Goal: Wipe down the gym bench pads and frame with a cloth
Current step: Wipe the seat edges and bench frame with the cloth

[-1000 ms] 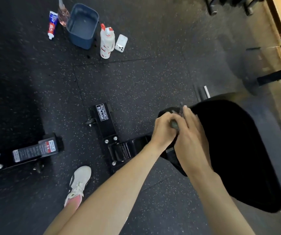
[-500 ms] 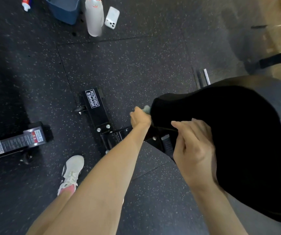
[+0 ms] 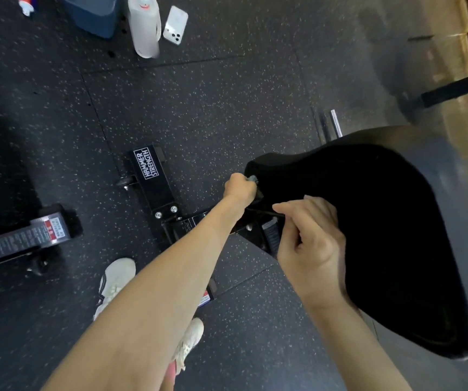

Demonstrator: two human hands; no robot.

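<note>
Left hand [image 3: 240, 189] is closed around a small grey cloth [image 3: 253, 179], held at the narrow end of the black bench pad [image 3: 368, 221]. Right hand [image 3: 309, 244] has curled fingers at the pad's near edge; whether it grips, I cannot tell.

I can read one brand from here: HAMMER STRENGTH, white capitals inside a white box, on the black frame foot [image 3: 158, 190]. The label [image 3: 27, 238] on another black bar [image 3: 73, 225] at the left has red and white blocks, but the print is too small for me. A red, white and blue sticker [image 3: 205, 299] lower down, half hidden, is also unreadable.
</note>
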